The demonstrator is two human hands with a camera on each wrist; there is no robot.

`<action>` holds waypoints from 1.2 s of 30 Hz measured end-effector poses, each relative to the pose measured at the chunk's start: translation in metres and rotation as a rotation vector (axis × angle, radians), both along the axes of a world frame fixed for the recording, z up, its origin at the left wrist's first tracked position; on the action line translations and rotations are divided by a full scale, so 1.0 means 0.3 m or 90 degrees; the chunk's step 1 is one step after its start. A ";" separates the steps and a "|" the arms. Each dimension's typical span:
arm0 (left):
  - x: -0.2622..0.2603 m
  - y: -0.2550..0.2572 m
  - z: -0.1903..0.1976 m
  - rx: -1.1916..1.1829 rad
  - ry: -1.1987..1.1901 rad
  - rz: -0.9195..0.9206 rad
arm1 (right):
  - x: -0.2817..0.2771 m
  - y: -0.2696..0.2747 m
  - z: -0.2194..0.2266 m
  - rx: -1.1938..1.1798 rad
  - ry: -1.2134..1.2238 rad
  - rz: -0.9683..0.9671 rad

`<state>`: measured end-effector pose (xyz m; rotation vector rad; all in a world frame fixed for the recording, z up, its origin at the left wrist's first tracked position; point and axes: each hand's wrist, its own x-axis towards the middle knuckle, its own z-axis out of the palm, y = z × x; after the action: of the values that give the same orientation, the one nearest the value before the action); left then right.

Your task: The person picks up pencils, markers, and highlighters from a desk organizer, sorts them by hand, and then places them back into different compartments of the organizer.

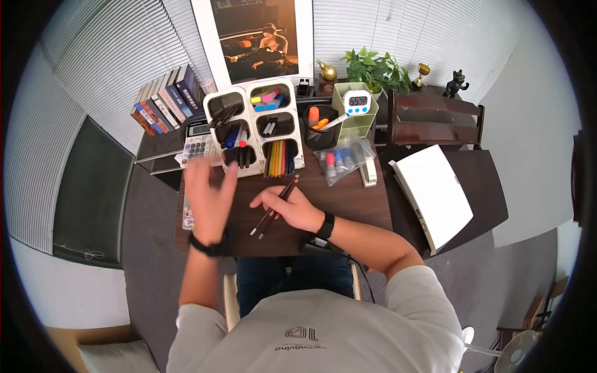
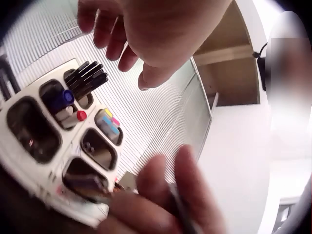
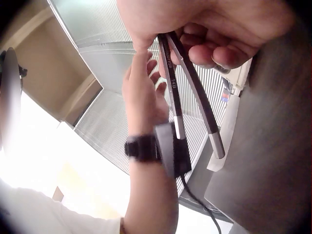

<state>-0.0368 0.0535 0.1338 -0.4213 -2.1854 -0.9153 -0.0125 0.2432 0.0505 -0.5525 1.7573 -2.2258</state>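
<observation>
Two slim dark pencils [image 3: 168,83] with silver ends slant through the grip of my right hand [image 1: 297,210], low over the desk in front of the organizer. One pencil carries a "14B" mark in the right wrist view. My left hand [image 1: 210,196] is raised to the left, fingers apart with nothing in them, blurred in the head view. It overlaps the calculator [image 1: 200,146] and the lower left of the white pen organizer [image 1: 253,127]. The organizer's compartments hold black pens [image 2: 87,78], markers [image 1: 232,135], highlighters [image 1: 270,97] and colored pencils [image 1: 275,158].
Right of the organizer stand a black mesh cup [image 1: 320,138] with markers, a bag of bottles [image 1: 341,160], a stapler [image 1: 369,173] and a digital timer [image 1: 357,102]. Books [image 1: 168,99] line the back left. A white device [image 1: 434,196] lies on the side table at right.
</observation>
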 end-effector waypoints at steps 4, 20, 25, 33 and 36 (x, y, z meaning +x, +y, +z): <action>0.222 -0.066 -0.206 0.206 -0.378 -0.153 | 0.006 -0.012 -0.004 -0.019 -0.013 -0.018; 0.263 -0.179 -0.162 0.443 -0.165 -0.076 | 0.014 -0.016 -0.009 0.051 0.037 0.053; 0.092 -0.131 0.071 0.288 0.037 -0.027 | 0.009 -0.010 -0.013 0.053 0.028 0.054; -0.138 0.021 0.156 0.006 0.047 0.013 | 0.000 -0.001 -0.008 0.038 0.036 0.034; -0.203 0.046 0.153 -0.061 0.068 0.014 | 0.001 -0.003 -0.012 0.033 0.030 0.038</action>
<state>-0.0978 0.0675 0.1797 -0.4806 -2.1380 -0.7610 -0.0122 0.2423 0.0468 -0.6416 1.7909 -2.1384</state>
